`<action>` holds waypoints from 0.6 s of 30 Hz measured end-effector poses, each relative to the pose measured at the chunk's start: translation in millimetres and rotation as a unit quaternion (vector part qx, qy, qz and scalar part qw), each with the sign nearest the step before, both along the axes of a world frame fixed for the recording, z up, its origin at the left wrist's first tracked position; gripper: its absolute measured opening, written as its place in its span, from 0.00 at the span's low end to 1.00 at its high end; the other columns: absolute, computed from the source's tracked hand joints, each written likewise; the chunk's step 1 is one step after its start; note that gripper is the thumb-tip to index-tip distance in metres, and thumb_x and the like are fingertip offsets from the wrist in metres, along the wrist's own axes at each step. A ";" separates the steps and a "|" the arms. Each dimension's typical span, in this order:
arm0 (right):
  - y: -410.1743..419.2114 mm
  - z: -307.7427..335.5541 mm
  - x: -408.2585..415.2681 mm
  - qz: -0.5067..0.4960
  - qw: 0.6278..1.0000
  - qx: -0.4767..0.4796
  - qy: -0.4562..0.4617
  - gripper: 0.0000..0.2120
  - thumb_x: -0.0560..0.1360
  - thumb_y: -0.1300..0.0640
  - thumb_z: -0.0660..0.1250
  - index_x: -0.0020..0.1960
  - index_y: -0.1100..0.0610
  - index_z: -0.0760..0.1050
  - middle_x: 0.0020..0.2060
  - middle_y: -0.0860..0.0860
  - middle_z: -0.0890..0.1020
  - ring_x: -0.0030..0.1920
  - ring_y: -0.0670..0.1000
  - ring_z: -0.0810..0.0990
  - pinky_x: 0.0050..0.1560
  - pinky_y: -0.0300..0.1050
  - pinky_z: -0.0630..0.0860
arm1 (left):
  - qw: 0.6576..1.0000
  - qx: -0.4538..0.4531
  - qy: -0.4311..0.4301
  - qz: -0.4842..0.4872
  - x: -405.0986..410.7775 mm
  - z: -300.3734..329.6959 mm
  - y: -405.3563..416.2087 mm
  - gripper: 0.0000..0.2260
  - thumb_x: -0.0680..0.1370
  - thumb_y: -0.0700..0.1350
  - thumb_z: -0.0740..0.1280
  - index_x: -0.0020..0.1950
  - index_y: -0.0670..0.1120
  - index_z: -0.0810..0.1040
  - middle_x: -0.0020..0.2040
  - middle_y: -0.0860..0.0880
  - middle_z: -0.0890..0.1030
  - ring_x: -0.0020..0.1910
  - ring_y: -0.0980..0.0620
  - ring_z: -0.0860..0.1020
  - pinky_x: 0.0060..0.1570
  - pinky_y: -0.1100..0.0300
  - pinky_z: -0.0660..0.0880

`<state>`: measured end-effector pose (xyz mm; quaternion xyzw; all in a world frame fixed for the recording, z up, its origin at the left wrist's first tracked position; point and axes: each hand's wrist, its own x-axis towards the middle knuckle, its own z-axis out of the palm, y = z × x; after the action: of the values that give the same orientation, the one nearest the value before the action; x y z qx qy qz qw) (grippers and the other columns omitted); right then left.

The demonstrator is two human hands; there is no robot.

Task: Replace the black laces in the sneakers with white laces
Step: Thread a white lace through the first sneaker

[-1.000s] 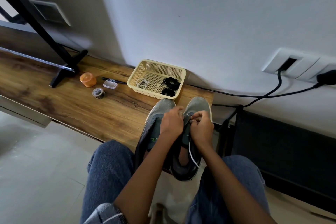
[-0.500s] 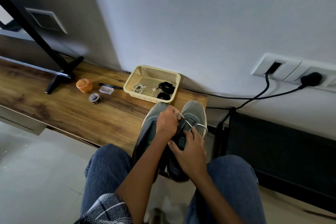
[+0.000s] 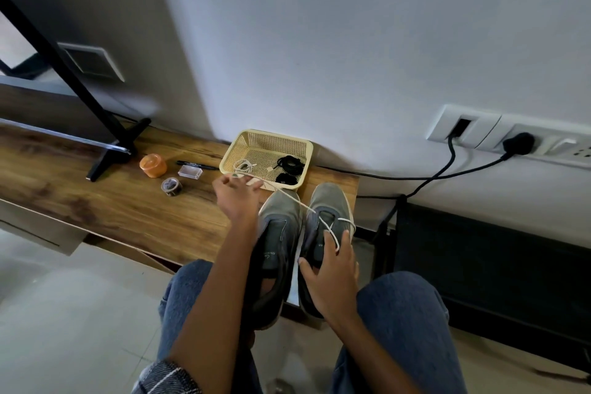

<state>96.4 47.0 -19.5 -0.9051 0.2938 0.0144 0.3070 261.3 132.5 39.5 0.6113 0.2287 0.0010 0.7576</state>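
Observation:
Two grey sneakers stand side by side at the near edge of the wooden bench, the left sneaker (image 3: 278,227) and the right sneaker (image 3: 326,217). A white lace (image 3: 289,197) runs taut from the right sneaker's eyelets up and left to my left hand (image 3: 238,198), which pinches it in front of the basket. My right hand (image 3: 332,269) grips the right sneaker over its tongue and side. The cream basket (image 3: 248,142) holds another coiled white lace (image 3: 244,166) and two black lace bundles (image 3: 289,168).
On the wooden bench (image 3: 105,205) lie an orange container (image 3: 153,165), a tape roll (image 3: 172,186), a small clear box (image 3: 190,172) and a pen (image 3: 204,165). A black stand foot (image 3: 112,153) rests at the left. Cables (image 3: 447,166) hang from wall sockets at the right.
My left hand has left the right sneaker and pulled the white lace up and to the left. My right hand has slid down and now holds the shoe.

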 end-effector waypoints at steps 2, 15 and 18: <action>1.0 -0.2 0.3 0.000 1.000 0.002 -0.001 0.34 0.77 0.40 0.60 0.77 0.50 0.52 0.77 0.57 0.46 0.77 0.57 0.47 0.74 0.57 0.50 | 1.000 -0.016 -0.012 0.013 5.1 8.1 14.4 0.14 0.84 0.38 0.51 0.68 0.38 0.65 0.62 0.37 0.75 0.50 0.42 0.79 0.42 0.61 0.79; 3.9 -1.0 -1.7 -0.002 0.998 0.003 -0.064 0.33 0.78 0.50 0.63 0.77 0.53 0.51 0.75 0.52 0.60 0.75 0.52 0.58 0.73 0.53 0.59 | 0.963 -0.111 -0.071 0.235 5.7 34.6 56.2 0.04 0.84 0.43 0.54 0.57 0.46 0.66 0.50 0.43 0.82 0.43 0.48 0.83 0.46 0.52 0.82; 3.8 -2.3 -0.9 0.001 0.999 -0.006 -0.054 0.31 0.79 0.50 0.61 0.77 0.55 0.52 0.75 0.53 0.60 0.75 0.52 0.57 0.74 0.51 0.58 | 0.947 -0.093 -0.095 0.292 10.0 35.4 65.1 0.04 0.84 0.43 0.55 0.57 0.46 0.67 0.48 0.46 0.81 0.38 0.54 0.83 0.42 0.58 0.82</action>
<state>95.5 50.9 -21.7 -0.9067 0.2760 -0.0356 0.3168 271.3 197.5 75.0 0.4414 0.3231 0.2595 0.7959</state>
